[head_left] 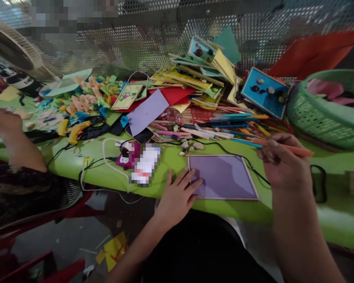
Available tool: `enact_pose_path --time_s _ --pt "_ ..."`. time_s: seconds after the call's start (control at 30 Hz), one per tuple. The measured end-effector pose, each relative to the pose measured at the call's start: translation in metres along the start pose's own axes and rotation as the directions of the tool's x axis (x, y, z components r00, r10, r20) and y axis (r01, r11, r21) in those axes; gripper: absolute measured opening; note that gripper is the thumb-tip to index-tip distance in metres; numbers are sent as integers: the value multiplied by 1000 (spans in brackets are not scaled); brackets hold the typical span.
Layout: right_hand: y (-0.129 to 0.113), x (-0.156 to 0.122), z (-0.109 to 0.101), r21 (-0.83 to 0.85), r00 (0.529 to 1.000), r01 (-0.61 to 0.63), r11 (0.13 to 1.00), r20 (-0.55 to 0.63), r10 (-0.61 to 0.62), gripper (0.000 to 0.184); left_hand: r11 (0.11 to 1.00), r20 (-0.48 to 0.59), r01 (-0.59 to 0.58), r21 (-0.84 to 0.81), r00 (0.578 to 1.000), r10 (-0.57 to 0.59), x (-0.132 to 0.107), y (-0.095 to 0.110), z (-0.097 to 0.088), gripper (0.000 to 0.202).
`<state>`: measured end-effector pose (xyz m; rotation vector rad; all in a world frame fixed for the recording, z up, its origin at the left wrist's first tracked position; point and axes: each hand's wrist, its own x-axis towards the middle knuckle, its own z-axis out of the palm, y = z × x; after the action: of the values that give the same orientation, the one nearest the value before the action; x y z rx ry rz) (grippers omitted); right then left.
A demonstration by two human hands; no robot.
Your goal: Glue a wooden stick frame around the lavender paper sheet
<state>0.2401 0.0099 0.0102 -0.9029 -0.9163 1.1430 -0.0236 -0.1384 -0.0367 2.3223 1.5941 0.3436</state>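
A purple board [224, 177] with a pale wooden frame lies flat on the green table [103, 173] in front of me. My left hand [178, 194] rests on the table edge, fingers spread, fingertips touching the board's left side. Above the board's right corner, my right hand [283, 161] is closed around an orange pencil [297, 150] whose tip points right. A few small pebbles [190, 146] sit just behind the board.
Coloured pencils and sticks [224, 127], stacked paper craft cards [194, 78], scissors [88, 129] and cables cover the table's back. A green basket [327, 114] stands at right. Another person's hand [4, 122] works at far left.
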Motion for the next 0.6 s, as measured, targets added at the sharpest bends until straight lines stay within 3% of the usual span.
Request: enact_pose_path --time_s 0.33,0.47,0.6 --pt "13 -34 -70 -151 965 -253 956 34 261 28 995 -21 -74 72 997 76 6 5 4 46" --pt "14 -26 -77 -192 969 -225 955 56 239 28 993 -41 -75 87 996 79 5 5 5 45" --pt "6 -22 -79 -209 991 -123 970 29 132 27 994 -48 -73 84 996 77 4 4 4 44"
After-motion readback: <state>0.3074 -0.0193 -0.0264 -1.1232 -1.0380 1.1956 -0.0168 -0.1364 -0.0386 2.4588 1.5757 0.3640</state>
